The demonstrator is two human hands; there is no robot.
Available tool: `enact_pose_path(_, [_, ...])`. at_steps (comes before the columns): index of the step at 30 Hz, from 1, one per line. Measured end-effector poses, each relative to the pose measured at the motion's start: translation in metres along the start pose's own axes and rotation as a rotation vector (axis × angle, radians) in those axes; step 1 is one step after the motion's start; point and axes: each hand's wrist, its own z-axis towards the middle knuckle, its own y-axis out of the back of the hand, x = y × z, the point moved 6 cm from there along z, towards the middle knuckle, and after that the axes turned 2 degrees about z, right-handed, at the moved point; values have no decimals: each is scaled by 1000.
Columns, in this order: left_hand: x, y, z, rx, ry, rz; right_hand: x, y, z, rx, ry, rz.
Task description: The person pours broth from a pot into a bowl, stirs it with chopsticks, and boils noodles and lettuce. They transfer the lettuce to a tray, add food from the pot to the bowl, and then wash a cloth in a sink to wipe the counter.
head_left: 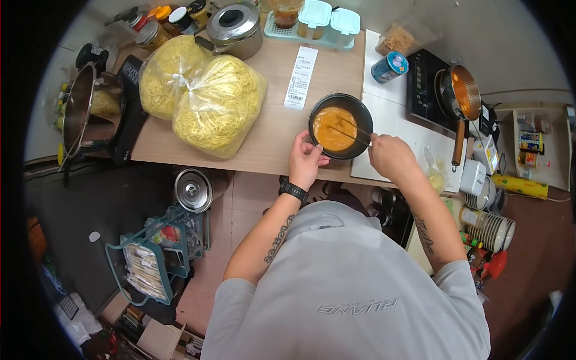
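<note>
A black bowl [312,123] of orange-brown sauce [333,131] sits near the front edge of the wooden counter. My left hand [306,161] grips its near-left rim, thumb and fingers closed on the wall. From the right, my right hand [390,156] is closed round a pair of dark chopsticks [354,137], whose tips dip into the sauce. The far ends of the chopsticks are hidden in that hand. Just behind the bowl lies a long printed receipt [300,78].
Two clear bags of yellow noodles [219,105] and a lidded pot [235,30] stand left. Mint-lidded containers [314,21] line the back. On the right are a blue can [390,67], an induction cooker [429,90] and a saucepan [462,93], its handle jutting forward.
</note>
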Motion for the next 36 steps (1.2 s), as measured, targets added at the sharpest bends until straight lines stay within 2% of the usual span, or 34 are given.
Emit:
enact_pose_path(6, [1, 0, 1, -8, -4, -14, -1, 7, -19, 116, 39, -85])
enact_pose_path(9, [-1, 0, -1, 0, 6, 13, -9, 10, -9, 96, -56, -65])
enact_pose_path(13, [0, 0, 0, 5, 1, 33, 5, 3, -2, 73, -4, -5])
enact_pose_path(15, [0, 0, 0, 2, 8, 0, 4, 7, -17, 170, -11, -67])
enact_pose_path(17, [-1, 0, 2, -2, 7, 1, -4, 8, -17, 168, -52, -72])
enact_pose_path(20, [0, -1, 0, 7, 12, 24, -1, 5, -1, 9, 11, -22])
enact_pose_path(24, [-2, -1, 0, 5, 4, 30, 5, 2, -13, 93, 57, -24])
enact_pose_path(27, [-2, -1, -1, -5, 22, 31, -12, -1, -16, 114, -35, -130])
enact_pose_path(29, [-2, -3, -1, 0, 21, 37, -5, 0, -1, -30, 9, -16])
enact_pose_path(31, [-5, -2, -1, 1, 12, 44, 3, 0, -4, -6, 10, 6])
enact_pose_path(33, [-3, -2, -1, -2, 4, 18, 6, 2, -21, 163, 27, -73])
enact_pose_path(35, [-3, -2, 2, -3, 2, 20, -2, 4, -20, 164, -5, -79])
enact_pose_path(36, [-1, -2, 0, 2, 8, 30, -5, 5, -14, 94, -17, -64])
